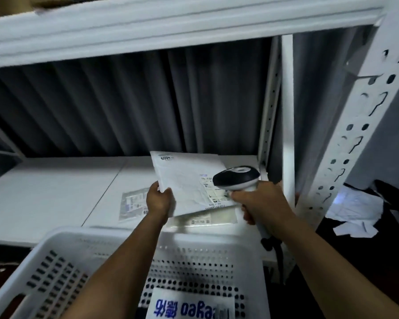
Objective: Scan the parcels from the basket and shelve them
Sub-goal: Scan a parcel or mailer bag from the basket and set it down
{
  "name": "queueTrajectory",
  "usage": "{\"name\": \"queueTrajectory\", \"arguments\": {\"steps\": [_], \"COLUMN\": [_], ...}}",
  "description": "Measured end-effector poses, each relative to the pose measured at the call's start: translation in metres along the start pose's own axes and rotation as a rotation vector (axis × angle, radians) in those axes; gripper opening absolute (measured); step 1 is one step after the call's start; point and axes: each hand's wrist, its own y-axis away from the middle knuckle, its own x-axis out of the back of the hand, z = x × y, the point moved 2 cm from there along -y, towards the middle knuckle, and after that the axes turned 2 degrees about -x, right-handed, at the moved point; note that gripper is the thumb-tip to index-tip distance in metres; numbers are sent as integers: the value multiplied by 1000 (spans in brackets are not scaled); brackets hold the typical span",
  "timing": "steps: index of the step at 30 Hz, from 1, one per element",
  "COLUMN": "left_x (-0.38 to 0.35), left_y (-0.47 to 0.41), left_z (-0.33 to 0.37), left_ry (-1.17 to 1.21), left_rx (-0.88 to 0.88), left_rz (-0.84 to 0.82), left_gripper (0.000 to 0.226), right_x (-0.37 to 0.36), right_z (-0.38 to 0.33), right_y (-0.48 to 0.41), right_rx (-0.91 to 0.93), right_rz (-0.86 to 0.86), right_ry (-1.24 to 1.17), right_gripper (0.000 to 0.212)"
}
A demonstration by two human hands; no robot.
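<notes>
We hold the flat white plastic mailer parcel [189, 180] above the white metal shelf [55, 192], our left hand [158, 199] in a pinching grip on its near-left corner. It looks light, floppy and slick. Our right hand [263, 208] clasps the white-and-black handheld scanner [236, 177] over its label.

A: What is lying where?
B: A flat white parcel [189, 180] is tilting above the shelf [55, 192], its label facing up. Two more parcels [134, 203] are lying flat beneath. The white perforated basket [62, 261] is sitting in front, holding a blue-printed parcel [190, 306].
</notes>
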Motion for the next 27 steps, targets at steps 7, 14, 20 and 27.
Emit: {"name": "queueTrajectory", "arguments": {"steps": [7,14,20,27], "left_x": [-52,-65,-43,42], "left_y": [-38,-25,-8,58], "left_z": [-58,-77,-59,-47], "left_ry": [-9,-11,-240,-743], "left_rx": [279,511,457,-398], "left_rz": [182,-171,-377,-330], "left_gripper": [46,26,15,46], "right_x": [-3,-7,-6,-26], "right_z": [12,16,15,10], "right_y": [-24,-27,-15,22], "right_rx": [-38,-50,-21,82], "right_rz": [-14,-17,-37,-182], "right_ry": [15,86,196,432], "right_gripper": [19,30,22,20]}}
